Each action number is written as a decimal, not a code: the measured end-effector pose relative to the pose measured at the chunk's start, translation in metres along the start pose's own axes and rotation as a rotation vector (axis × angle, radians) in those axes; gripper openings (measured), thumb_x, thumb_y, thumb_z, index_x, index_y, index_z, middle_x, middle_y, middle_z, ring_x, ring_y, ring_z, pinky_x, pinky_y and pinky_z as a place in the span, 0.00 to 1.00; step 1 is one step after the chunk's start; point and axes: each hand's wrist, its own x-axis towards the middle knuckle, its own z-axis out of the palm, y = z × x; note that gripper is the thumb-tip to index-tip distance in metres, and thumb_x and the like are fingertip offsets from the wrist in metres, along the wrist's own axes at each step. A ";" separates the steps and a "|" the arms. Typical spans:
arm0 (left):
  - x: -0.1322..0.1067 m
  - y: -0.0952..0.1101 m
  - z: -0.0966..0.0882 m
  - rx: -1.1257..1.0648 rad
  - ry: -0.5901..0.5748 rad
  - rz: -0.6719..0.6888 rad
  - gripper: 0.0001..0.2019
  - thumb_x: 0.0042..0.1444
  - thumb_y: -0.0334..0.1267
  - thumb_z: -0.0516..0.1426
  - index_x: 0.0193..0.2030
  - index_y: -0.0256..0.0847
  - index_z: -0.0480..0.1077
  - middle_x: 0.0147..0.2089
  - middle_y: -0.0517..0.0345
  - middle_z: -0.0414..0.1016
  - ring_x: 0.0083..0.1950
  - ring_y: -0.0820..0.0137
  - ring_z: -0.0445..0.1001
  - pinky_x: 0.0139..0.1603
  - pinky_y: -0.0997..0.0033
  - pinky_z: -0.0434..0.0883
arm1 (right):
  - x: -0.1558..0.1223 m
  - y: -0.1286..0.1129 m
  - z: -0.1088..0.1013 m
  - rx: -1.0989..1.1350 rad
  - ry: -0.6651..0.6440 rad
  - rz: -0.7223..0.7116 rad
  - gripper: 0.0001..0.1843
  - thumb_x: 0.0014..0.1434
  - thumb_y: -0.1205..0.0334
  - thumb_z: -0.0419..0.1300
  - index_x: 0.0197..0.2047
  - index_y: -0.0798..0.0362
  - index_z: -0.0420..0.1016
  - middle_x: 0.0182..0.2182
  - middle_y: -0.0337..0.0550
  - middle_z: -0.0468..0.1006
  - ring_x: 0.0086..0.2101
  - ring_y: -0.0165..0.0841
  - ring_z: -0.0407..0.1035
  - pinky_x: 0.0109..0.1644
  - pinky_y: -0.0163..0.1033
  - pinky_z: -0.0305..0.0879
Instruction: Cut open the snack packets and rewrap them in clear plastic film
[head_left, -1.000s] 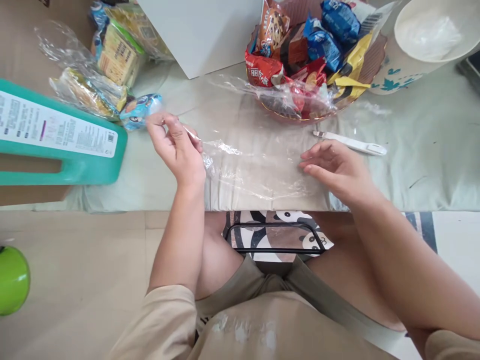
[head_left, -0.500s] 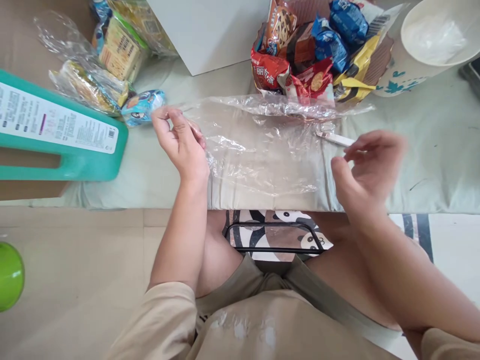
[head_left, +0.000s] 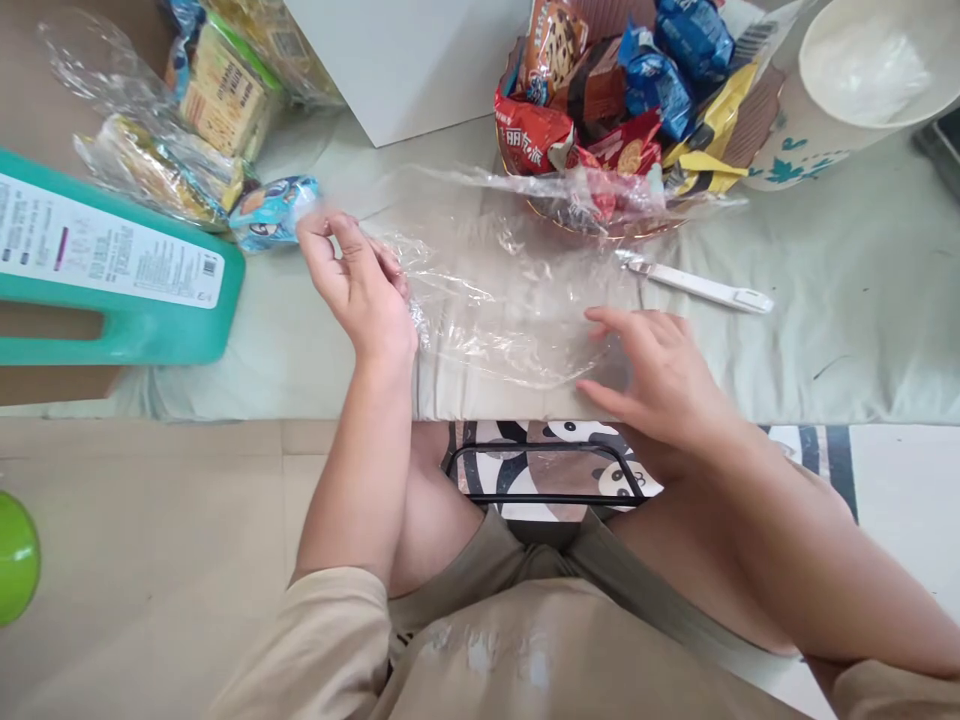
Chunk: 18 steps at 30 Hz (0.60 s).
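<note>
Fingers of the left hand point(head_left: 358, 285) pinch a clear plastic bag point(head_left: 510, 305) over the pale-green surface point(head_left: 795, 370); the right hand's point(head_left: 664, 370) spread wide. Pulling could snag it on the slim white metal-tipped tool point(head_left: 705, 285).

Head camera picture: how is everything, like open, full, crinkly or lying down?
Clear plastic: thin, crinkled, spread out
Left hand: closed on that plastic's end
Right hand: spread open
Snack bowl: heaped with wrapped snacks
White tool: lying flat
Leaf-print tub: open-topped, whitish plastic inside
Blue packet: lying down, seal unclear
Tablecloth: wrinkled
</note>
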 end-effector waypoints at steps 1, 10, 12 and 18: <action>-0.001 0.001 0.001 -0.014 0.002 -0.019 0.14 0.76 0.53 0.48 0.54 0.47 0.61 0.30 0.68 0.57 0.32 0.82 0.62 0.31 0.78 0.52 | 0.001 0.002 0.000 -0.006 -0.077 -0.006 0.22 0.62 0.62 0.62 0.59 0.48 0.69 0.38 0.45 0.81 0.46 0.47 0.75 0.53 0.54 0.64; 0.003 0.008 0.003 -0.127 0.020 -0.027 0.10 0.80 0.45 0.45 0.47 0.44 0.57 0.26 0.69 0.52 0.26 0.82 0.52 0.32 0.71 0.47 | 0.002 0.005 -0.022 -0.028 -0.243 -0.273 0.14 0.67 0.74 0.55 0.33 0.50 0.75 0.26 0.38 0.75 0.36 0.37 0.71 0.44 0.45 0.54; 0.004 0.007 0.002 -0.100 0.024 0.028 0.10 0.80 0.42 0.44 0.44 0.44 0.55 0.24 0.69 0.50 0.25 0.80 0.48 0.32 0.67 0.44 | -0.001 0.006 -0.029 0.003 -0.312 -0.268 0.13 0.67 0.72 0.56 0.34 0.49 0.77 0.26 0.38 0.76 0.34 0.36 0.70 0.42 0.44 0.55; 0.004 0.005 -0.001 -0.075 -0.007 0.048 0.09 0.79 0.42 0.46 0.43 0.45 0.54 0.23 0.72 0.53 0.25 0.79 0.50 0.34 0.65 0.42 | -0.002 0.017 -0.041 0.338 -0.242 0.041 0.08 0.65 0.59 0.63 0.33 0.49 0.75 0.25 0.37 0.76 0.26 0.30 0.68 0.32 0.39 0.62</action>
